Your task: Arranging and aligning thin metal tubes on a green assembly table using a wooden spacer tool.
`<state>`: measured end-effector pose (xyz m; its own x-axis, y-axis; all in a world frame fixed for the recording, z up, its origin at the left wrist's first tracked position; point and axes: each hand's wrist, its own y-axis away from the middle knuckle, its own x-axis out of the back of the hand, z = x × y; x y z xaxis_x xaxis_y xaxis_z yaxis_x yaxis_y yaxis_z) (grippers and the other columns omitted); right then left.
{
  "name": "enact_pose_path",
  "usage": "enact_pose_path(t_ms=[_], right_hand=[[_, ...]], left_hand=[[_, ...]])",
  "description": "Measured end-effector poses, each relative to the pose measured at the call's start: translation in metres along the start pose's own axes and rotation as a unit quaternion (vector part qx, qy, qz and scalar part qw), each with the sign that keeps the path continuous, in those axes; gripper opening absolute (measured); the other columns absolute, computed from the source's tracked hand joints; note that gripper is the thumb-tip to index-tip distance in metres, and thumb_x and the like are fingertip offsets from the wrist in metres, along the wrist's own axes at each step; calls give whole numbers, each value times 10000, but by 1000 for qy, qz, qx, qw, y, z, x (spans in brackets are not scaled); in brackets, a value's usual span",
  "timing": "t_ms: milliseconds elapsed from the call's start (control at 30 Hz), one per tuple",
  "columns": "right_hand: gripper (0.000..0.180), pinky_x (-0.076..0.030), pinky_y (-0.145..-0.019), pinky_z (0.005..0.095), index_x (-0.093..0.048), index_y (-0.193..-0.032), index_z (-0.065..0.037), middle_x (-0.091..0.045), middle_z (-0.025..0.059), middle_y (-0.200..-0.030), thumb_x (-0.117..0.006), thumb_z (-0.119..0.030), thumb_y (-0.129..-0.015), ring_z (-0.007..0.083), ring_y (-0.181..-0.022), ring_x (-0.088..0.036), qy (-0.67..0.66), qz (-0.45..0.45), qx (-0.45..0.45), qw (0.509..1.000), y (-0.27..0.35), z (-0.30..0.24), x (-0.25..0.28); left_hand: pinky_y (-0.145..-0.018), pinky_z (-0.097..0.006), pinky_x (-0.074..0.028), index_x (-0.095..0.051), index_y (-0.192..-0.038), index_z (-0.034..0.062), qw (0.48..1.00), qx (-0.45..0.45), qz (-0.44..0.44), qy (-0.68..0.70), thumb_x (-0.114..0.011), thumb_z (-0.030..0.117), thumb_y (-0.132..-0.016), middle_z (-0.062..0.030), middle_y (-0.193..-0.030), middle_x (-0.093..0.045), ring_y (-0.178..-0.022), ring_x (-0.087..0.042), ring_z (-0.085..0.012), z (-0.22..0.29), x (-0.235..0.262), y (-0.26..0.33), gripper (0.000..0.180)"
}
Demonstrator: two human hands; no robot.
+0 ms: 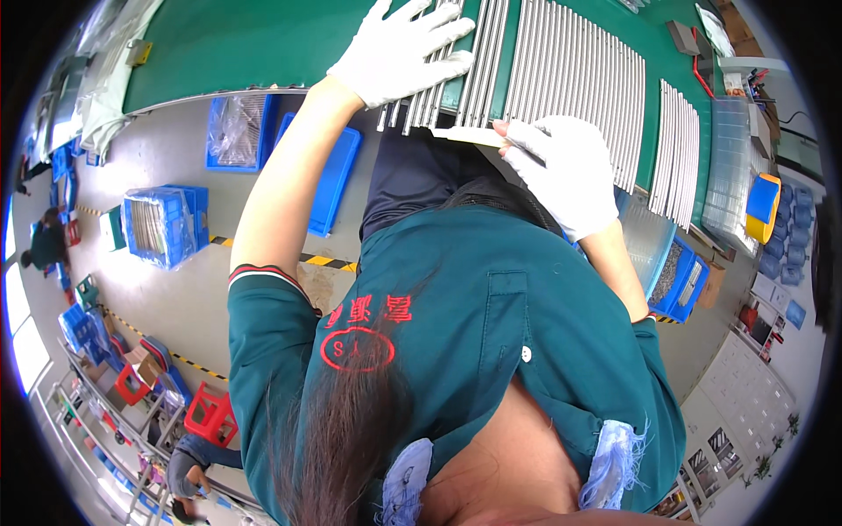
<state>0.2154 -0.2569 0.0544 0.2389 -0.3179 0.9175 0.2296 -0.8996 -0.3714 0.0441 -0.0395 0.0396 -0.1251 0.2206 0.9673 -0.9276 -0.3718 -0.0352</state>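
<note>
Both hands wear white gloves. My left hand (399, 48) lies spread flat on a group of thin grey metal rods (430, 101) at the near edge of a green work table (254, 39), fingers apart. My right hand (561, 171) pinches a thin flat pale strip (465, 134) that points left, just below the rod ends. A long row of the same rods (574, 83) lies side by side on the table to the right, with a smaller row (680, 149) further right.
Blue plastic bins (237, 131) and a bin of parts (162, 223) stand on the grey floor to the left. Another blue bin (680, 280) sits at the right. A yellow-and-blue tape roll (763, 206) lies at the table's right. Red stools (210, 412) and another person (44, 241) are on the left.
</note>
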Motion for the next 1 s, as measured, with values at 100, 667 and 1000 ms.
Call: enact_pose_path(t_ms=[100, 667, 1000], right_hand=[[261, -472, -621, 367, -767, -1084, -161, -611, -12, -773, -755, -238, -834, 190, -700, -598, -18, -26, -35, 999, 0, 2, -2], [247, -463, -624, 373, -768, -1070, -159, -589, -3, -742, -759, -251, -840, 193, -690, -591, 7, -33, -40, 999, 2, -2, 8], [250, -469, -631, 356, -769, -1068, -145, -678, -40, -890, -757, -226, -832, 177, -708, -597, 2, -56, -45, 997, 7, 2, 11]], left_hand=[[-1193, -638, -255, -538, -1474, 89, 1000, 5, -6, -1, -478, 558, -1006, -181, -1561, -478, -1432, -425, -408, 0, -1, -2, 665], [-1145, -659, -317, -521, -1477, 101, 994, -70, 46, -69, -457, 430, -1037, -171, -1528, -498, -1397, -449, -371, -6, -31, -8, 553], [-1164, -640, -296, -524, -1487, 111, 998, -47, 29, 9, -451, 426, -1049, -170, -1530, -502, -1406, -437, -366, -1, -15, -7, 545]])
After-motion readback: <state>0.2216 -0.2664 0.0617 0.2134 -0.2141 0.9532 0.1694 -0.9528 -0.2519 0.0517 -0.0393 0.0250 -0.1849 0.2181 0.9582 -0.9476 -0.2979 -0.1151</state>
